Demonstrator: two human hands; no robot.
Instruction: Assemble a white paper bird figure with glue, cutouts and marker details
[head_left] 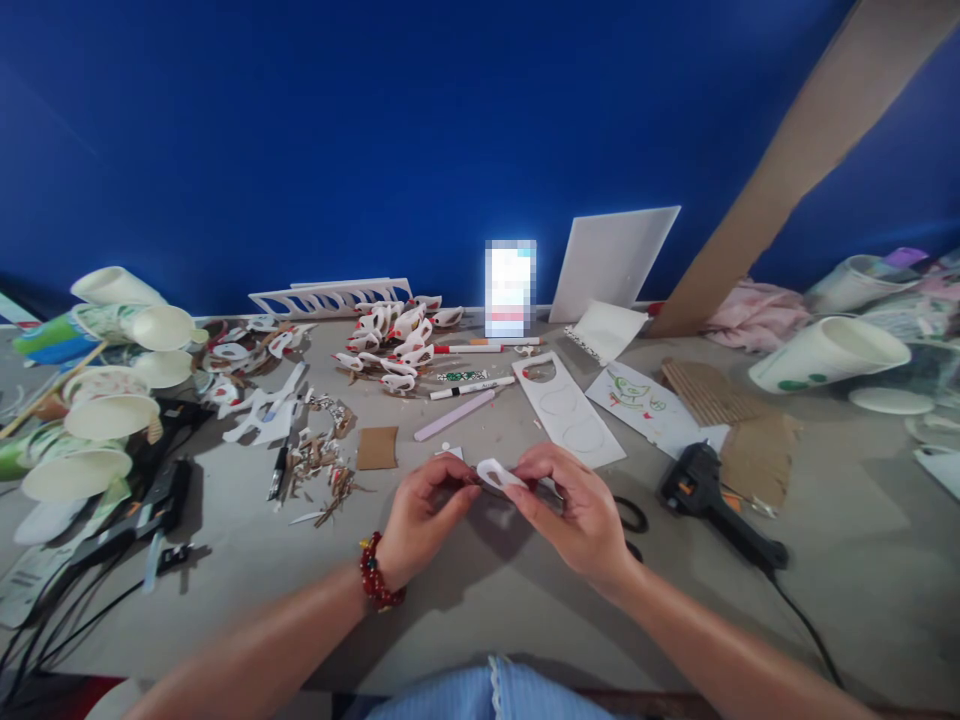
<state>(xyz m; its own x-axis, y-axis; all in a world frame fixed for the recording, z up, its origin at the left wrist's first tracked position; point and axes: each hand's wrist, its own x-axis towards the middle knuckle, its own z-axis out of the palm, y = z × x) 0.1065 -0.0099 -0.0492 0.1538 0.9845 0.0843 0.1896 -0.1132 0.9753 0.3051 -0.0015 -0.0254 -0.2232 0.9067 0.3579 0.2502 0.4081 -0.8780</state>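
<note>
A small white cut-out piece (496,471) with an opening in it is held above the grey table between my two hands. My right hand (574,505) pinches its right side between thumb and fingertips. The fingers of my left hand (426,510) are closed at its left end, where a thin brown edge shows; what exactly they grip there is partly hidden. Black loop handles (632,514) lie beside my right hand, the rest hidden beneath it. A white sheet with a cut hole and drawn circles (564,405) lies just beyond my hands.
Finished white bird-like pieces (401,335) are heaped at the back. Markers (471,388) lie before them. A black glue gun (712,500) with a cord rests at right. Paper cups (79,470) and cables crowd the left; scraps (322,450) lie nearby. A lit phone (510,290) stands at the wall.
</note>
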